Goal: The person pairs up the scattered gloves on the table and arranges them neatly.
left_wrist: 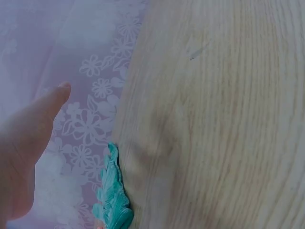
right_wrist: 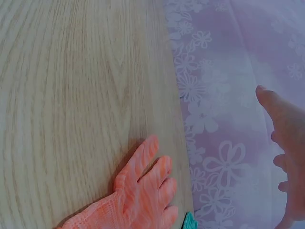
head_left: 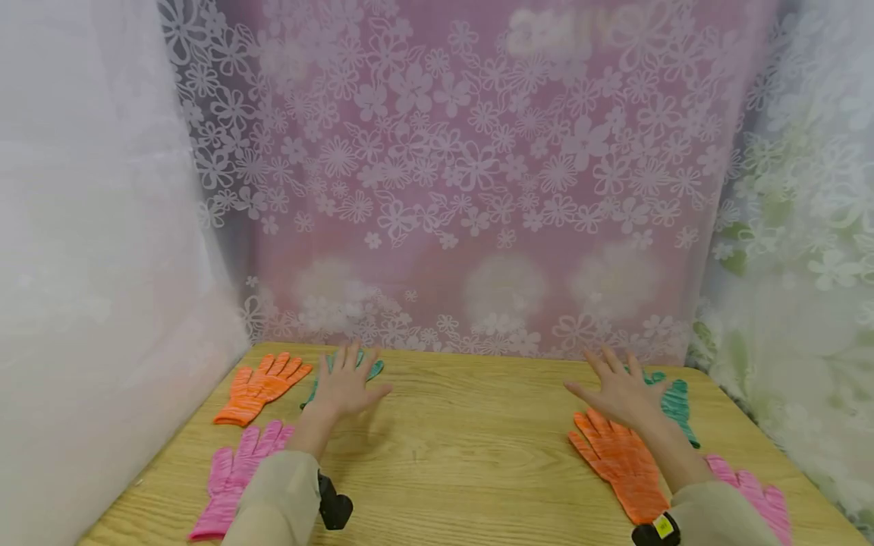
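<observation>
My left hand (head_left: 346, 388) is held with straight, spread fingers over the table, overlapping a green glove (head_left: 377, 368) in the head view. Nothing is in its grasp. Left of it lie an orange glove (head_left: 262, 387) and, nearer, a pink glove (head_left: 235, 478) partly covered by the sleeve. On the other side my right hand (head_left: 623, 390), fingers also fanned out and holding nothing, hovers above a second orange glove (right_wrist: 138, 195). Another green glove (head_left: 677, 409) shows just past its wrist, and a second pink glove (head_left: 758, 497) is partly hidden behind the right forearm.
The gloves lie in two groups on a wooden table (head_left: 464, 455), whose bare middle separates them. A pink flowered curtain (head_left: 478, 189) hangs along the far edge. White sheeting (head_left: 102, 265) stands at the left and a flowered sheet (head_left: 806, 303) at the right.
</observation>
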`<state>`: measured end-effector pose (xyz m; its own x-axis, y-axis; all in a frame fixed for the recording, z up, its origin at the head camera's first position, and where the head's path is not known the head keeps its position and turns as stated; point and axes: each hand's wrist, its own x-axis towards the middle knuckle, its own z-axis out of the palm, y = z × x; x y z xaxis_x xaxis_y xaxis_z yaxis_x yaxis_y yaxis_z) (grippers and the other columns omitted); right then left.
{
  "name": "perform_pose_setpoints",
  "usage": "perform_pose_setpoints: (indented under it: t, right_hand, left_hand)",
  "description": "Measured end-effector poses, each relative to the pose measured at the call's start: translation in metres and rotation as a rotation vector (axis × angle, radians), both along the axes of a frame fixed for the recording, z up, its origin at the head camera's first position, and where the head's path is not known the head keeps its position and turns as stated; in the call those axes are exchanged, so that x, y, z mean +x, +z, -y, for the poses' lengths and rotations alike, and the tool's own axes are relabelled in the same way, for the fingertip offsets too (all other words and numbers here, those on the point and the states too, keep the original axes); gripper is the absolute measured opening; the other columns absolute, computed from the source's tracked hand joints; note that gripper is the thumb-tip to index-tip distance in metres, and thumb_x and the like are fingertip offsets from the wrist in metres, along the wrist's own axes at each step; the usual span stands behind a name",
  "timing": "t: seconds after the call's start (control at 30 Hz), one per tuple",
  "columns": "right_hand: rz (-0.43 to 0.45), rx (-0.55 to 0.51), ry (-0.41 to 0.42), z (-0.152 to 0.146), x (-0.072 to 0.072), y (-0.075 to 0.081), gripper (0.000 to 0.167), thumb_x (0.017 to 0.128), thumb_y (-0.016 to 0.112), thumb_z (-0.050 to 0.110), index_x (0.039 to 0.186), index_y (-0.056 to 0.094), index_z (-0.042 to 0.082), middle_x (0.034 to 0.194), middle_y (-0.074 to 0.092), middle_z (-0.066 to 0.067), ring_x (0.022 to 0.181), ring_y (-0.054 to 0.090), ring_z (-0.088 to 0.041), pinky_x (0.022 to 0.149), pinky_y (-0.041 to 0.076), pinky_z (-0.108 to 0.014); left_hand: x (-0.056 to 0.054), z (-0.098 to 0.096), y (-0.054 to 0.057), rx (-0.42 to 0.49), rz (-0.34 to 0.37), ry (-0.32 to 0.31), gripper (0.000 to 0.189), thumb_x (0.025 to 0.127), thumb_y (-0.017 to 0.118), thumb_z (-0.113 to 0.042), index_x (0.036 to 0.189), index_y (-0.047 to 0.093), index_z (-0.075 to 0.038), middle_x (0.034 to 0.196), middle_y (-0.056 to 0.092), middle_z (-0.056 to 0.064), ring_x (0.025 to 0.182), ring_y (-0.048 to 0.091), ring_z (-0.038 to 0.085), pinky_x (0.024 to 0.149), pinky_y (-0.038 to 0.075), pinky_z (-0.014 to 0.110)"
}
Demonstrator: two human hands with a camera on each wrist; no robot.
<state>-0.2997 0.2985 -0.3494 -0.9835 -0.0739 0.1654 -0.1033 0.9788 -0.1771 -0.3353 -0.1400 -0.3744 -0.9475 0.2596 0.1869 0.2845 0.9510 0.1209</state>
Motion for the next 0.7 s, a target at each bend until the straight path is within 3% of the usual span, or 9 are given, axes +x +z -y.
perform_pose_setpoints:
  t: [0.2,0.33,0.47,0.63,0.7]
  right_hand:
    - [-0.051,0.006,0.035,0.011,0.002,0.008,0.09,0.083,0.04,0.071,0.147,0.023,0.011,0.148,0.016,-0.025,0.131,0.006,-0.053,0.082,0.0,-0.08]
    - [-0.094,0.01,0.084,0.02,0.002,0.01,0.081,0.088,0.046,0.06,0.143,0.03,0.003,0.144,0.025,-0.027,0.127,0.021,-0.053,0.085,0.021,-0.075]
    - [-0.107,-0.015,0.154,0.027,0.003,0.008,0.075,0.09,0.048,0.053,0.141,0.034,0.0,0.139,0.034,-0.029,0.119,0.036,-0.053,0.078,0.039,-0.064]
    - [-0.115,-0.025,0.194,0.036,0.006,0.007,0.07,0.09,0.049,0.052,0.139,0.039,0.003,0.135,0.041,-0.027,0.116,0.042,-0.049,0.079,0.041,-0.062]
    - [-0.118,-0.022,0.197,0.038,0.008,0.007,0.066,0.09,0.051,0.049,0.137,0.043,0.004,0.133,0.044,-0.026,0.114,0.045,-0.047,0.078,0.042,-0.06]
  left_hand:
    - [-0.004,0.009,0.004,0.031,-0.053,0.007,0.074,0.09,0.045,-0.057,0.147,0.025,-0.014,0.147,0.024,0.022,0.136,0.012,0.043,0.102,0.002,0.065]
    - [-0.008,0.016,0.005,0.062,-0.091,0.011,0.064,0.092,0.053,-0.041,0.142,0.034,-0.006,0.14,0.036,0.021,0.132,0.025,0.04,0.102,0.012,0.063]
    - [-0.011,0.025,0.002,0.052,-0.079,0.017,0.053,0.093,0.054,-0.026,0.137,0.039,0.0,0.132,0.045,0.022,0.124,0.038,0.039,0.099,0.026,0.058]
    - [-0.014,0.034,-0.003,0.042,-0.112,0.02,0.043,0.092,0.056,-0.018,0.13,0.049,0.002,0.124,0.054,0.021,0.112,0.05,0.038,0.09,0.039,0.052]
    - [-0.015,0.038,-0.006,0.041,-0.128,0.014,0.04,0.09,0.059,-0.016,0.125,0.054,0.003,0.118,0.058,0.021,0.101,0.057,0.036,0.08,0.046,0.046]
